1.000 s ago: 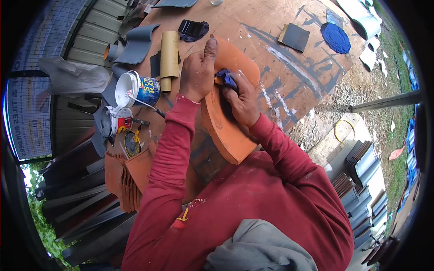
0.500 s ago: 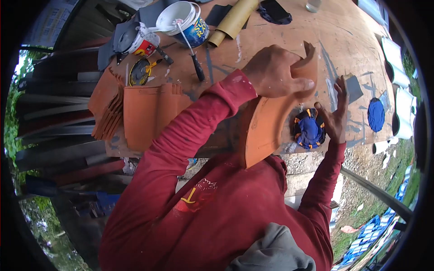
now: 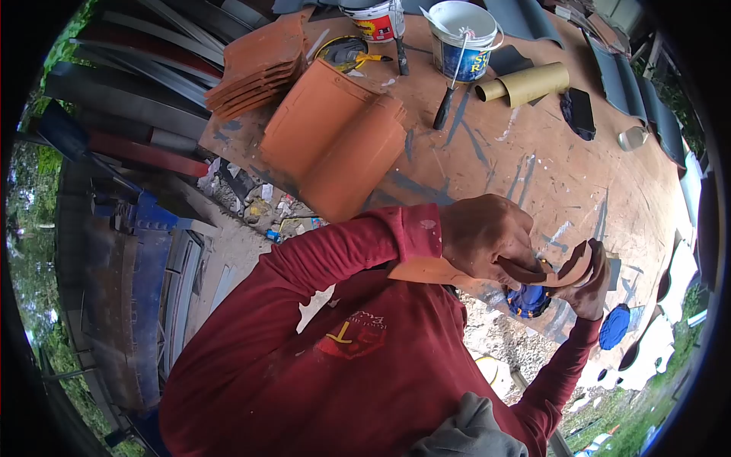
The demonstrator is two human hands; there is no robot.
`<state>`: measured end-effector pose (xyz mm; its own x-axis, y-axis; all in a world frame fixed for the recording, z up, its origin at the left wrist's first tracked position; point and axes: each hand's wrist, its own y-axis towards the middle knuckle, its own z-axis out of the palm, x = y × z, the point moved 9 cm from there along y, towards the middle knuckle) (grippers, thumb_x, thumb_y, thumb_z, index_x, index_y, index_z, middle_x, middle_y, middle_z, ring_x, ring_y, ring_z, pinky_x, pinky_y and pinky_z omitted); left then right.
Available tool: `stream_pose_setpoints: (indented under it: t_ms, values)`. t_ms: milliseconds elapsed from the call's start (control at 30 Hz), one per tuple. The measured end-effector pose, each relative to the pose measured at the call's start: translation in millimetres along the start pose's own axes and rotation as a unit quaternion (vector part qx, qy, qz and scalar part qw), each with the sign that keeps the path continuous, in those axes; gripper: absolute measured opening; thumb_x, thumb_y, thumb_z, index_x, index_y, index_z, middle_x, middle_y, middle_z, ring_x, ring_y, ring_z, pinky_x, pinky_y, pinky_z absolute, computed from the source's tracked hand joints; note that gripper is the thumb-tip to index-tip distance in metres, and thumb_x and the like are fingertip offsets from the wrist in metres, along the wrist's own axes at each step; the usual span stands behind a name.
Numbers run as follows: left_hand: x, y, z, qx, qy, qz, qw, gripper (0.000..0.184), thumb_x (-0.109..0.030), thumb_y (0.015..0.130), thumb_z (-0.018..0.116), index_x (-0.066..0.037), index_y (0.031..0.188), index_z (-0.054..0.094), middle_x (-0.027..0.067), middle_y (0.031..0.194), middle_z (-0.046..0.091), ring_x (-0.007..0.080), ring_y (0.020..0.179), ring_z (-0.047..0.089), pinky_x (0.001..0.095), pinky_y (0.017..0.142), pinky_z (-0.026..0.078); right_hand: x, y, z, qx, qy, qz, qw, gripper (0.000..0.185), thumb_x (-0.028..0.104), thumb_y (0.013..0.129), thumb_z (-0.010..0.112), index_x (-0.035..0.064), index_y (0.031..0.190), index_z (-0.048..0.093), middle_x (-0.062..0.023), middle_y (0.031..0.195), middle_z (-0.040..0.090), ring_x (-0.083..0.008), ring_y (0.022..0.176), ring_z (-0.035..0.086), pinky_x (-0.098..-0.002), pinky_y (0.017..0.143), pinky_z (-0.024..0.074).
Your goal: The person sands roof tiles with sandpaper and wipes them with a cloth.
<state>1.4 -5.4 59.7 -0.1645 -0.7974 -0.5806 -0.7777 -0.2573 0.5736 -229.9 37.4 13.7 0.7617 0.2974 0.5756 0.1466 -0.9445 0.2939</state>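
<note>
My left hand (image 3: 487, 234) is closed around the edge of a curved terracotta roof tile (image 3: 429, 270), which it holds up near my chest at the table's front edge. At the tile's right end my right hand (image 3: 588, 288) grips too, its fingers curled around the wavy edge. Much of the tile is hidden behind my left hand and seen nearly edge-on. Just below it a bunched blue cloth (image 3: 527, 302) lies on the table, partly covered. A round blue cloth pad (image 3: 614, 327) rests to the right of my right hand.
On the paint-streaked table (image 3: 487, 164) lie another terracotta tile (image 3: 335, 137) and a tile stack (image 3: 255, 68). Behind are a white-and-blue bucket (image 3: 464, 57) with a brush (image 3: 445, 107), a red-labelled paint can (image 3: 375, 23), a yellow tube (image 3: 533, 84), a black phone (image 3: 579, 114) and a glass jar (image 3: 632, 138).
The tile has tipped toward edge-on and moved lower right. My right hand, open and empty before, now grips its end. The view has swung left, showing more of the table's left side.
</note>
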Motion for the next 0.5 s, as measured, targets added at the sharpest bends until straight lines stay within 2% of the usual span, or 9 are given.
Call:
stream_pose_setpoints:
  t_ms: [33,67,100,167,233,300,367,433,500]
  values:
    - [-5.3,-13.7,-1.9,-0.013,0.032,0.015,0.999,0.035,-0.031,0.074,0.090,-0.014,0.103,0.081,0.0003,0.085,0.074,0.0248,0.084,0.067,0.0421,0.076,0.052,16.8,-1.1,2.7,-0.009,-0.041,-0.051,0.998,0.096,0.079,0.055,0.085,0.0003,0.104,0.059,-0.0107,0.091,0.061,-0.0324,0.078,0.063,-0.0462,0.074,0.0490]
    - [-4.6,-32.8,-5.7,-0.029,0.058,-0.002,0.998,0.054,-0.032,0.074,0.090,-0.015,0.123,0.074,0.0046,0.111,0.074,0.0270,0.098,0.067,0.0412,0.086,0.052,33.3,-3.1,5.6,-0.022,-0.082,-0.101,0.991,0.093,0.081,0.057,0.083,0.0011,0.098,0.059,-0.0112,0.087,0.059,-0.0341,0.073,0.061,-0.0467,0.069,0.0473]
    - [-9.2,-52.1,-10.6,-0.036,0.064,-0.008,0.997,0.054,-0.032,0.074,0.090,-0.015,0.123,0.074,0.0046,0.111,0.074,0.0270,0.098,0.067,0.0412,0.086,0.052,47.4,-4.9,9.9,-0.030,-0.098,-0.133,0.986,0.091,0.083,0.061,0.080,0.0011,0.095,0.060,-0.0120,0.083,0.057,-0.0359,0.069,0.058,-0.0468,0.066,0.0451]
    - [0.6,-100.5,-42.5,-0.154,0.180,-0.167,0.957,0.074,-0.029,0.078,0.088,-0.015,0.144,0.058,0.0136,0.136,0.062,0.0347,0.113,0.063,0.0434,0.094,0.051,62.9,-7.0,19.0,-0.029,-0.067,-0.126,0.989,0.090,0.084,0.066,0.076,0.0002,0.092,0.060,-0.0126,0.077,0.054,-0.0363,0.067,0.056,-0.0466,0.065,0.0434]
    - [36.0,-180.8,-44.3,-0.233,0.135,-0.387,0.882,0.082,-0.024,0.083,0.085,-0.013,0.153,0.045,0.0185,0.148,0.051,0.0404,0.124,0.057,0.0459,0.097,0.050,72.5,-11.7,22.8,-0.065,-0.115,-0.090,0.987,0.091,0.083,0.064,0.079,-0.0011,0.093,0.059,-0.0128,0.075,0.054,-0.0365,0.067,0.056,-0.0469,0.066,0.0437]
    - [68.3,-252.5,-15.5,-0.228,0.170,-0.466,0.838,0.067,-0.020,0.085,0.082,-0.004,0.144,0.054,0.0224,0.128,0.063,0.0409,0.113,0.063,0.0451,0.091,0.052,81.3,-21.9,24.4,-0.086,-0.121,-0.082,0.986,0.090,0.081,0.065,0.082,-0.0025,0.093,0.061,-0.0121,0.080,0.058,-0.0325,0.070,0.059,-0.0445,0.068,0.0472]
    - [95.3,-269.4,-4.5,-0.248,0.113,-0.458,0.846,0.058,-0.019,0.086,0.081,-0.002,0.137,0.058,0.0227,0.115,0.066,0.0401,0.103,0.066,0.0444,0.086,0.052,79.3,-27.8,20.9,-0.102,-0.097,0.026,0.990,0.087,0.077,0.065,0.086,-0.0021,0.093,0.062,-0.0104,0.076,0.057,-0.0281,0.065,0.056,-0.0411,0.063,0.0460]
    - [104.8,-271.3,-10.1,-0.260,0.046,-0.447,0.854,0.050,-0.019,0.087,0.080,0.000,0.130,0.063,0.0231,0.102,0.069,0.0393,0.092,0.069,0.0436,0.081,0.053,119.9,-29.9,22.4,-0.101,-0.112,0.023,0.988,0.086,0.072,0.061,0.091,-0.0025,0.094,0.065,-0.0095,0.076,0.058,-0.0250,0.064,0.056,-0.0386,0.061,0.0451]
    - [105.7,-262.3,-28.4,-0.194,0.056,-0.449,0.870,0.036,-0.016,0.089,0.078,0.003,0.118,0.069,0.0226,0.084,0.069,0.0369,0.072,0.068,0.0432,0.070,0.052,190.9,-30.1,12.1,-0.144,-0.199,-0.045,0.968,0.085,0.069,0.057,0.094,-0.0044,0.091,0.065,-0.0114,0.076,0.059,-0.0304,0.062,0.057,-0.0412,0.058,0.0434]
